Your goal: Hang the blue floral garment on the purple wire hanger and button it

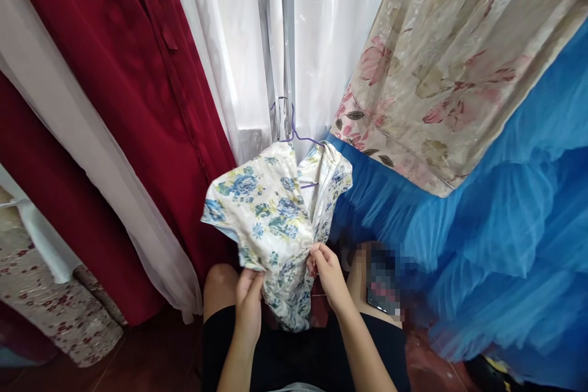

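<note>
the left hand (249, 293) pinches the lower side edge of a floral top (275, 208) between thumb and fingers, and the right hand (328, 272) grips the same cloth at its front opening. the top hangs mostly just above and between the two hands, its narrow lower end bunched and drooping below them. the fabric is off-white with a soft sheen, printed with blue roses and green-yellow leaves, lightly creased, with short flared sleeves and a v-shaped neckline. a thin, bent purple hanger (303, 137) sits inside the shoulders, beyond the hands, its hook at slim, shiny metal rods (287, 24). behind these fall sheer white drapes (326, 30). left of the left hand, smooth deep-red cloth (151, 86) drops in long folds. right of the right hand spreads crinkled, layered blue fabric (496, 226), with a beige panel (427, 73) of pink blossoms over it. dark shorts (289, 361) lie beneath the forearms.
</note>
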A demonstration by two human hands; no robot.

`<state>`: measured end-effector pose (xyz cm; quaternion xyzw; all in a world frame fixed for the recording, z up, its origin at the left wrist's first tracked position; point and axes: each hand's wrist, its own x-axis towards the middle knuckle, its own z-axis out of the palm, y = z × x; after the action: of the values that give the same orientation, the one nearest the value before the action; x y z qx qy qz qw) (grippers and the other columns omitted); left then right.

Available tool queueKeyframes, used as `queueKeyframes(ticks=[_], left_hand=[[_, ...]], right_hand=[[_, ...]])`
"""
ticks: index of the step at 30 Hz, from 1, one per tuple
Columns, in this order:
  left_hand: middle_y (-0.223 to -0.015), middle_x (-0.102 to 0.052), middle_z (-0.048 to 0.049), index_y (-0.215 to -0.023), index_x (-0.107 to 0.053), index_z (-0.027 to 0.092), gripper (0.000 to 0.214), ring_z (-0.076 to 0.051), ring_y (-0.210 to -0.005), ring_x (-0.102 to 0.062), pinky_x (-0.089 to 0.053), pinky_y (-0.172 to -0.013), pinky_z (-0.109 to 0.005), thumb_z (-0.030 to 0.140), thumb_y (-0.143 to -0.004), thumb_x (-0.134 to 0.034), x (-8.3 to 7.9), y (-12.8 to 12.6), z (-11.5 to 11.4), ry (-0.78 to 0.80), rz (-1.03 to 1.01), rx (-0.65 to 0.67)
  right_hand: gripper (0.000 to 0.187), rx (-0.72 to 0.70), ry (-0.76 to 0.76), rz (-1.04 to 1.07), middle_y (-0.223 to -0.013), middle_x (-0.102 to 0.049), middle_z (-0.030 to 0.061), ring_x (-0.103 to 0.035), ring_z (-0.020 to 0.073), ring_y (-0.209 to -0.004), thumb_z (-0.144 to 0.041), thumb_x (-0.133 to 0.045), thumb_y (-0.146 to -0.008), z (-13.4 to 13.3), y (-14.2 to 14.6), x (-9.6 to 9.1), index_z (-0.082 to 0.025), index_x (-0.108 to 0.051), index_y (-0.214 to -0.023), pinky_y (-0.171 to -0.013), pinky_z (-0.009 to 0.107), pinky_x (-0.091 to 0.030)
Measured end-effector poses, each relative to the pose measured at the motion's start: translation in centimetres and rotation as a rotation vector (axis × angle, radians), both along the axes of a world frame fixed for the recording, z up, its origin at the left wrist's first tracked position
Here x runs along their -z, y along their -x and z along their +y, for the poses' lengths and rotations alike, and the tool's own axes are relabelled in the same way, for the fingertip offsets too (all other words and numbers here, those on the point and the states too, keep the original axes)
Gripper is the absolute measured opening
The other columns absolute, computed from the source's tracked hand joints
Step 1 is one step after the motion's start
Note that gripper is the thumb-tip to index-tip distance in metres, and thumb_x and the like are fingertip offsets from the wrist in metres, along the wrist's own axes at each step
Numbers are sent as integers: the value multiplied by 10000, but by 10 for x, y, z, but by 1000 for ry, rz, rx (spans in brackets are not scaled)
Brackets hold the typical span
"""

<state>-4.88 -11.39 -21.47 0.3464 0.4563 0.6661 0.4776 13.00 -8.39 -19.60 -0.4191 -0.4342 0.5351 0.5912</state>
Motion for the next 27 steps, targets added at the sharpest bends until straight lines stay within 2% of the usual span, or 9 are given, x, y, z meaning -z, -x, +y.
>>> queueKeyframes(ticks=[4, 6, 8, 10, 13, 15, 18, 22, 27], left_hand=[[-1000, -691, -26, -1010, -624, 234, 257, -219, -992, -677, -539, -901, -364, 345, -797, -714, 17, 30, 8, -103, 82, -512], [-987, -674, -28, -973, -611, 223, 230, -217, -985, -663, -532, -909, -368, 318, -797, -725, 21, 32, 7, -143, 152, -586], [-979, -670, -37, -955, -622, 229, 180, -225, -987, -654, -525, -912, -367, 323, -829, -709, 19, 20, 2, -171, 263, -468], [-1006, -672, -53, -991, -640, 246, 171, -233, -979, -651, -526, -887, -356, 326, -851, -696, 14, -5, 0, -172, 378, -242], [-1156, -650, -89, -1161, -623, 269, 325, -252, -1050, -637, -511, -899, -354, 297, -847, -702, 5, -47, 8, -218, 480, 41], [-1161, -646, -95, -1183, -617, 263, 344, -259, -1071, -626, -487, -922, -352, 274, -847, -692, 0, -65, 19, -274, 501, 107], [-930, -653, -55, -955, -641, 241, 86, -237, -905, -626, -464, -840, -321, 254, -870, -643, -3, -71, 33, -314, 571, 156], [-793, -579, -23, -789, -569, 227, 127, -200, -770, -572, -426, -737, -282, 230, -916, -557, 1, -63, 33, -343, 705, 139], [-744, -499, -3, -762, -507, 204, 187, -158, -706, -519, -384, -673, -248, 180, -946, -484, 13, -67, 23, -413, 841, 119]], right_hand=[[217, -65, 12, -18, -496, -462, -65, -379, 114, -465, -367, -583, -838, -13, -12, -8, -218, -488, -713, -512, 246, -283], [166, -74, 20, -21, -489, -471, -63, -384, 116, -464, -324, -577, -825, -18, -16, -13, -214, -514, -718, -513, 244, -279], [134, -69, 16, -27, -481, -479, -60, -391, 116, -460, -296, -571, -813, -20, -16, -17, -209, -542, -715, -508, 245, -276], [142, -76, 12, -47, -470, -498, -53, -413, 119, -454, -295, -579, -816, -21, -14, -18, -206, -565, -707, -506, 248, -291], [174, -114, 22, -64, -471, -538, -43, -473, 125, -450, -329, -638, -825, -20, -10, -17, -197, -595, -719, -514, 251, -342], [202, -135, 23, -60, -477, -553, -40, -497, 122, -448, -347, -677, -821, -18, -10, -18, -187, -602, -723, -517, 248, -368], [229, -141, 13, -89, -465, -562, -29, -479, 106, -424, -353, -685, -817, -12, -11, -28, -169, -614, -701, -491, 235, -365], [202, -118, 3, -92, -425, -541, -31, -410, 87, -394, -326, -685, -769, 10, -12, -65, -159, -645, -662, -449, 228, -321], [186, -29, -143, -50, -413, -515, -32, -363, 81, -398, -306, -705, -686, 69, -9, -145, -160, -653, -583, -416, 232, -273]])
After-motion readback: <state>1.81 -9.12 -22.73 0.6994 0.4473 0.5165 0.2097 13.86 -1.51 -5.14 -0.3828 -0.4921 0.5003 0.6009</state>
